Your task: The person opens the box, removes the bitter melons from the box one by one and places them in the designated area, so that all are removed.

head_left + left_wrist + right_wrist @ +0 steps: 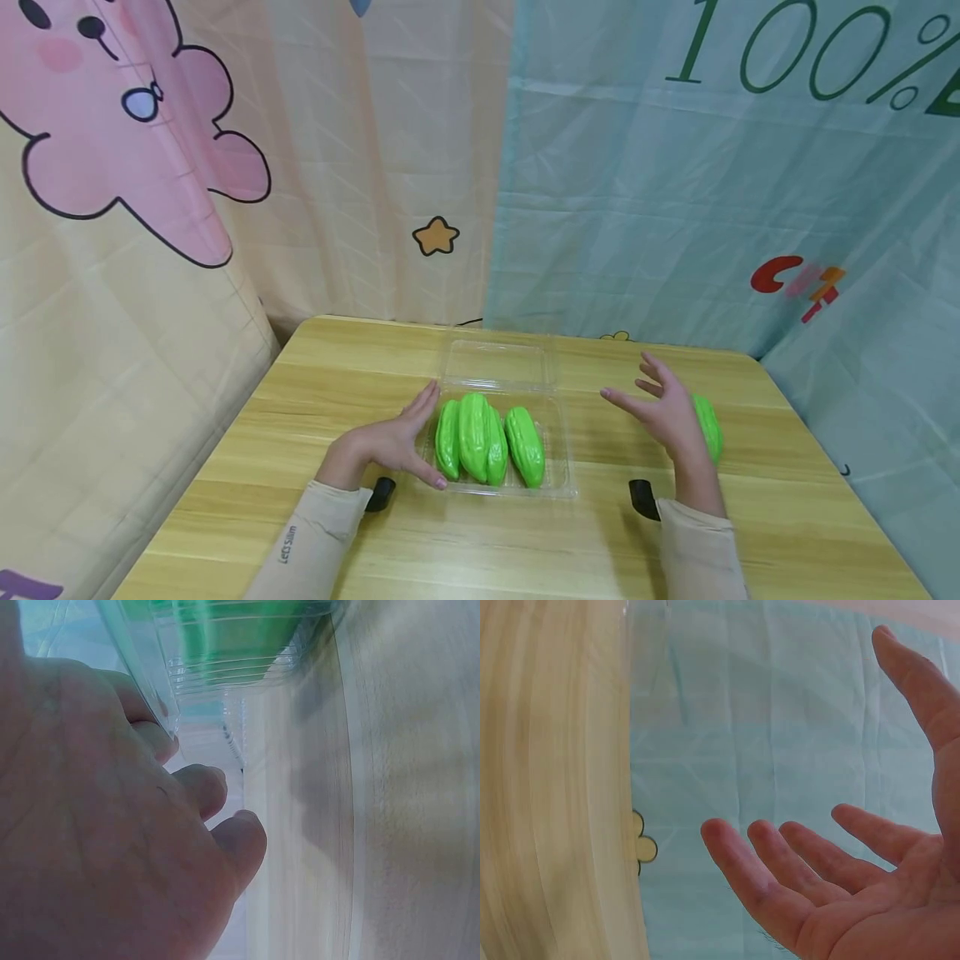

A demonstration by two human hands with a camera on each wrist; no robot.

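Note:
A clear plastic box (558, 479) with its lid (495, 362) folded back lies on the table. Several bright green, ridged, fruit-like pieces (474, 437) sit inside, one (525, 447) leaning apart at the right. My left hand (393, 442) grips the box's left side, thumb by the front corner and index finger towards the back; the left wrist view has its fingertips (161, 742) against the rim. To the right, my right hand (667, 417) hovers with fingers and thumb spread, holding nothing. Behind its wrist, one more green ridged piece (708, 427) is partly hidden.
The wooden table (360, 550) ends at a back edge below hanging printed curtains (375, 167). More curtain closes in the left and right sides. A black wrist mount (381, 495) shows below the left hand and another black mount (643, 500) below the right.

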